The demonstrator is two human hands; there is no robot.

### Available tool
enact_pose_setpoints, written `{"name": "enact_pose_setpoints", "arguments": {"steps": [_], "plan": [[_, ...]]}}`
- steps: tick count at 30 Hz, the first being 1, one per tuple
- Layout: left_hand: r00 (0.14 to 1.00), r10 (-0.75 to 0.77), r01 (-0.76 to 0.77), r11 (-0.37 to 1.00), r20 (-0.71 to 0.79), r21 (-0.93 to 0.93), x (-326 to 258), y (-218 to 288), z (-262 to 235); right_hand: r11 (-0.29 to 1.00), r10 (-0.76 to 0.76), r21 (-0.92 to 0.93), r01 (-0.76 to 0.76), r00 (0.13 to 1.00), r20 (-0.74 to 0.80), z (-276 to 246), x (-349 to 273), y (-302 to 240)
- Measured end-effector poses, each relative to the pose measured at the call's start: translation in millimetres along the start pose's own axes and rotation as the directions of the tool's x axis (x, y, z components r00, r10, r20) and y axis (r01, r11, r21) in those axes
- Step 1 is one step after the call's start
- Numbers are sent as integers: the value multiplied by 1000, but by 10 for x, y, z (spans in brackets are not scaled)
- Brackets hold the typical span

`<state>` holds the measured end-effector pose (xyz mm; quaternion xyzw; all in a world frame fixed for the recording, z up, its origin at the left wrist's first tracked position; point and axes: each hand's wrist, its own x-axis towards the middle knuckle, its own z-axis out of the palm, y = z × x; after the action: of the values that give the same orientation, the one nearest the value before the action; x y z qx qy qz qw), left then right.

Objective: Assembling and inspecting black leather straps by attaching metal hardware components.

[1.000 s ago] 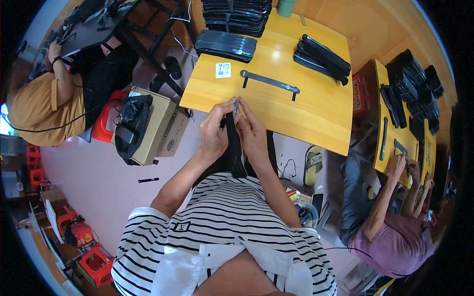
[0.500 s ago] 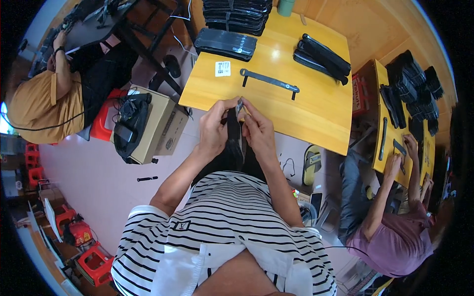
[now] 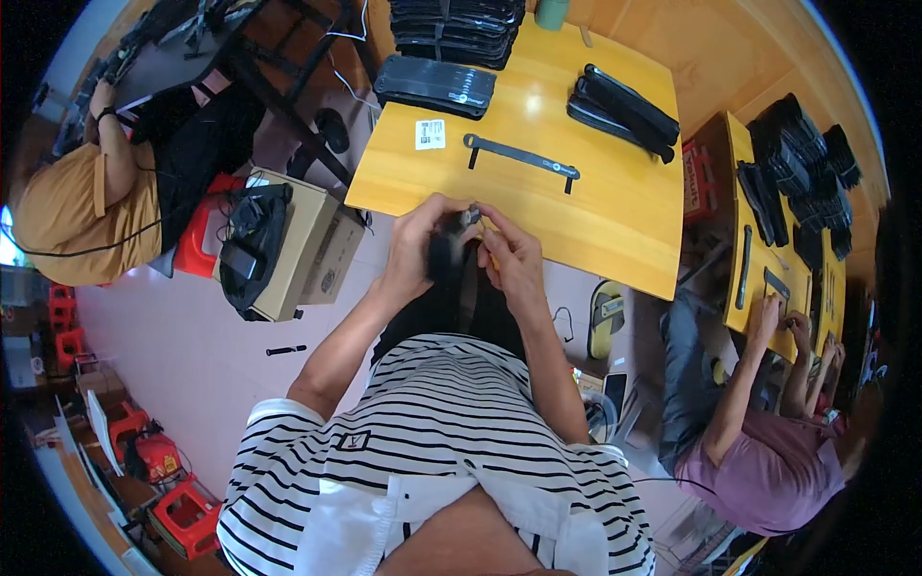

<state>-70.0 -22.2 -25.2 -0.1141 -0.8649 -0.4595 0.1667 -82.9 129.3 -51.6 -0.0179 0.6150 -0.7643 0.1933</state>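
Close to the front edge of the yellow table, both hands meet in front of my body. My left hand (image 3: 413, 248) is closed around a black strap (image 3: 444, 252), smeared by motion, which hangs down from the fingers. At its top a small greyish end piece (image 3: 471, 216) shows between my two hands. My right hand (image 3: 517, 269) is closed, thumb and index finger pinched at that end; exactly what they grip is partly hidden. Just beyond lies a flat dark-grey strip (image 3: 521, 156) with a round hole at one end and two short black tabs.
On the yellow table (image 3: 615, 245) stand a tall stack of black straps (image 3: 447, 34), a black bundle (image 3: 437, 84), a white label (image 3: 430, 134) and more black straps (image 3: 622, 113). A cardboard box (image 3: 305, 245) is at left. Co-workers sit on both sides.
The black strap has swung left and shortened in view, now blurred below my left hand. My right hand has drawn slightly right, apart from it. The right co-worker's hands have come lower.
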Motion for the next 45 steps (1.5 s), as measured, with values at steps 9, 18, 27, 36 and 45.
{"name": "enact_pose_setpoints", "arguments": {"steps": [9, 18, 27, 36, 45], "plan": [[885, -424, 415, 532, 192, -737, 183, -64, -108, 999, -44, 3, 44, 997, 66, -99, -17, -133], [816, -421, 551, 358, 396, -754, 336, -74, -188, 825, -355, -429, 368, 928, 115, -49, -144, -363], [706, -427, 678, 175, 566, -714, 319, -211, -8, 880, -276, -371, 298, 955, 110, -157, -111, -284], [674, -354, 737, 271, 648, -619, 267, -163, -10, 994, 101, -61, -89, 964, 247, -354, -68, -359], [589, -210, 802, 272, 781, -532, 250, -229, -67, 948, 280, 41, -316, 887, 368, -457, -82, -334]]}}
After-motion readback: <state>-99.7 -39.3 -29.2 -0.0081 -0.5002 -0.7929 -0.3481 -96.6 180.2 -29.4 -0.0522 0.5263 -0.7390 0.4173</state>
